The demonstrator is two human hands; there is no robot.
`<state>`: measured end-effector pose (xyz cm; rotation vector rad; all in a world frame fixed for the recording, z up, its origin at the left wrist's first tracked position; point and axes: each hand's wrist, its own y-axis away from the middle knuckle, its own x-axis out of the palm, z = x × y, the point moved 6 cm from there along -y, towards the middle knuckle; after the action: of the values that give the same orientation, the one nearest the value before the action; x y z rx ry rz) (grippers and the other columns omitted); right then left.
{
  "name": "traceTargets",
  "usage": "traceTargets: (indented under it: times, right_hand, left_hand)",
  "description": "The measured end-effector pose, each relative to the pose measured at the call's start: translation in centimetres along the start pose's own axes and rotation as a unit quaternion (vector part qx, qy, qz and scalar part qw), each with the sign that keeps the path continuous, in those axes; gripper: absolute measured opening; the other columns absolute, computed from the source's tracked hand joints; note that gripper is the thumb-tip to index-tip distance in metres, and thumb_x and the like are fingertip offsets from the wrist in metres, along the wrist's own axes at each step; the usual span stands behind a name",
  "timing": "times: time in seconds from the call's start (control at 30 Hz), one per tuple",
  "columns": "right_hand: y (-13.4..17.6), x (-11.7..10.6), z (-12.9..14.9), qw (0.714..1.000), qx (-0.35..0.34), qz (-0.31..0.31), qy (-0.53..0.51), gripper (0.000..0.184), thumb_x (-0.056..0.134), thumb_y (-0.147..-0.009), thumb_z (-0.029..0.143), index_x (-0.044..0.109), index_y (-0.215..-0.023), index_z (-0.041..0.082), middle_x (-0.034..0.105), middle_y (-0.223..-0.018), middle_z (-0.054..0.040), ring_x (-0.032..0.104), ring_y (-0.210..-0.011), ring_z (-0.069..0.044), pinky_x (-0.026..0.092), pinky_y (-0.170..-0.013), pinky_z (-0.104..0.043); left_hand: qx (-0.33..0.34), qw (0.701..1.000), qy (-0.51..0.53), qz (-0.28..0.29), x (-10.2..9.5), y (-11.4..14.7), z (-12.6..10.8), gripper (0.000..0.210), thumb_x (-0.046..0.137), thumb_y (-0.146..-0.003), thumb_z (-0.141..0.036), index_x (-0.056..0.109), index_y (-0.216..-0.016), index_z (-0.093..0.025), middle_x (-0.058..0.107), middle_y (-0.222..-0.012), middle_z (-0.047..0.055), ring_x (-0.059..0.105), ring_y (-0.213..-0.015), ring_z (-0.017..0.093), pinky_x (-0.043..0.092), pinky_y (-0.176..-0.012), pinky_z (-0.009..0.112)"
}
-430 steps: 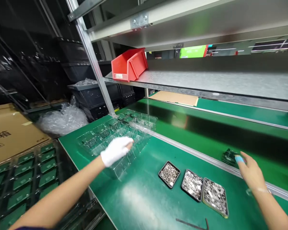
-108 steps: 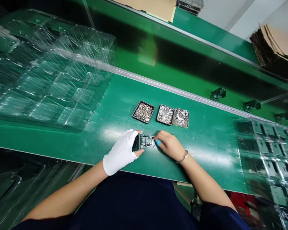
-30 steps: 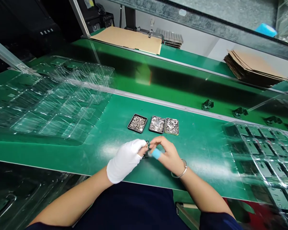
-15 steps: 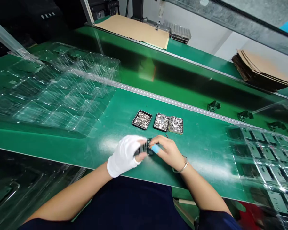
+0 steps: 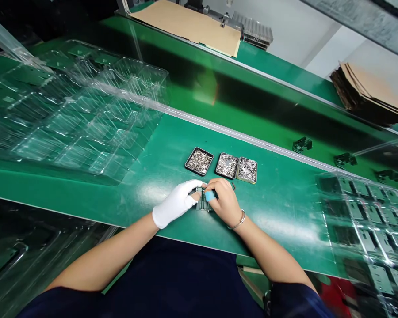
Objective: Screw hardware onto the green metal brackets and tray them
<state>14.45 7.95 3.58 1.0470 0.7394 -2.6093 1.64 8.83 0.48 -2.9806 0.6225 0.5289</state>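
Between my hands, a small dark green part with ridges and slots (image 5: 203,203) rests on the green work surface (image 5: 146,194). My left hand (image 5: 177,202), in a white glove with bare fingertips, grips its left side between thumb and fingers. On the part's right side is my right hand (image 5: 223,199), ungloved, with blue tape on the thumb and a metal bracelet at the wrist. Its fingers are pinched over the part; whether a tiny piece is between them is hidden. Just beyond stand black trays of small metal pieces (image 5: 199,161), (image 5: 226,165) and a third tray (image 5: 247,169).
Clear plastic compartment trays (image 5: 69,128) cover the left side. At the right, another clear tray (image 5: 368,212) holds several green-grey flat parts. A raised ledge with a metal strip (image 5: 219,128) runs behind, with several dark parts (image 5: 302,144) on it. Cardboard sheets (image 5: 371,92) are stacked farther back.
My left hand has closed in from a looser hold onto the part's left side. My right hand has shifted slightly and stays pinched over the part. The view has tilted a little.
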Motion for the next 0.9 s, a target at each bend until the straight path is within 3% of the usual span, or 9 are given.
traceTargets:
  times: [0.23,0.33,0.43,0.53,0.67,0.73,0.8,0.9]
  right_hand:
    - [0.1,0.4,-0.1,1.000,0.023,0.010,-0.010,0.007,0.048,-0.087,0.017,0.053,-0.083,0.021,0.061,-0.090,-0.0063,0.056,-0.086,-0.021,0.041,-0.077,-0.037]
    - [0.3,0.6,-1.2,0.990,0.076,0.012,-0.115,0.006,0.048,-0.086,0.018,0.053,-0.088,0.022,0.060,-0.093,-0.0052,0.056,-0.089,-0.019,0.044,-0.080,-0.036]
    - [0.6,1.0,-2.3,0.957,0.151,0.019,-0.247,0.014,0.046,-0.084,0.019,0.051,-0.097,0.022,0.059,-0.092,-0.0035,0.058,-0.086,-0.017,0.048,-0.078,-0.032]
    - [0.7,0.9,-2.2,0.959,0.164,0.022,-0.232,0.017,0.046,-0.079,0.015,0.051,-0.094,0.022,0.057,-0.091,-0.0024,0.057,-0.085,-0.016,0.048,-0.080,-0.031]
    - [0.5,0.8,-2.3,0.963,0.155,0.028,-0.220,0.020,0.047,-0.078,0.015,0.053,-0.096,0.022,0.056,-0.094,-0.0030,0.057,-0.088,-0.016,0.047,-0.084,-0.032]
    - [0.8,0.7,-3.3,0.942,0.186,0.014,-0.279,0.018,0.048,-0.084,0.024,0.052,-0.102,0.022,0.058,-0.100,-0.0041,0.059,-0.091,-0.016,0.047,-0.086,-0.033]
    - [1.4,0.1,-4.1,0.930,0.201,-0.008,-0.308,0.023,0.043,-0.090,0.034,0.051,-0.108,0.023,0.059,-0.107,-0.0060,0.060,-0.096,-0.017,0.048,-0.088,-0.035]
    - [2.5,-0.4,-2.7,0.972,0.106,0.056,-0.202,0.043,0.056,-0.083,0.045,0.049,-0.118,0.022,0.056,-0.120,-0.0112,0.054,-0.112,-0.024,0.040,-0.099,-0.045]
  left_hand:
    - [-0.004,1.000,0.010,-0.017,0.1,-0.4,-0.2,0.025,0.046,-0.086,-0.037,0.060,-0.096,-0.018,0.066,-0.097,0.004,0.061,-0.092,0.020,0.047,-0.085,0.032]
    - [-0.023,0.999,0.013,-0.028,0.2,-0.5,0.1,0.024,0.045,-0.087,-0.038,0.058,-0.091,-0.018,0.063,-0.087,0.002,0.060,-0.083,0.018,0.049,-0.077,0.031]
    - [-0.026,0.999,0.013,-0.036,0.4,-0.6,0.1,0.019,0.046,-0.086,-0.033,0.052,-0.098,-0.019,0.061,-0.090,0.003,0.060,-0.083,0.017,0.050,-0.074,0.030]
    - [0.017,0.991,-0.101,-0.087,0.2,-0.4,-0.8,0.022,0.049,-0.081,-0.024,0.049,-0.102,-0.017,0.059,-0.098,0.007,0.059,-0.093,0.021,0.050,-0.082,0.036]
    - [0.106,0.942,-0.278,-0.158,-0.2,0.2,-2.9,0.029,0.051,-0.080,-0.021,0.051,-0.108,-0.014,0.059,-0.109,0.014,0.054,-0.108,0.029,0.042,-0.096,0.048]
    - [0.118,0.941,-0.264,-0.177,-1.0,0.4,-3.1,0.032,0.049,-0.082,-0.023,0.051,-0.113,-0.015,0.058,-0.113,0.013,0.054,-0.111,0.028,0.042,-0.099,0.046]
    - [0.087,0.956,-0.199,-0.196,-2.6,0.6,-2.5,0.032,0.048,-0.084,-0.027,0.050,-0.114,-0.016,0.059,-0.113,0.012,0.057,-0.108,0.025,0.045,-0.096,0.041]
    - [-0.001,0.976,-0.105,-0.191,-4.9,0.7,-0.8,0.029,0.046,-0.085,-0.036,0.054,-0.106,-0.018,0.065,-0.103,0.006,0.063,-0.096,0.021,0.050,-0.088,0.034]
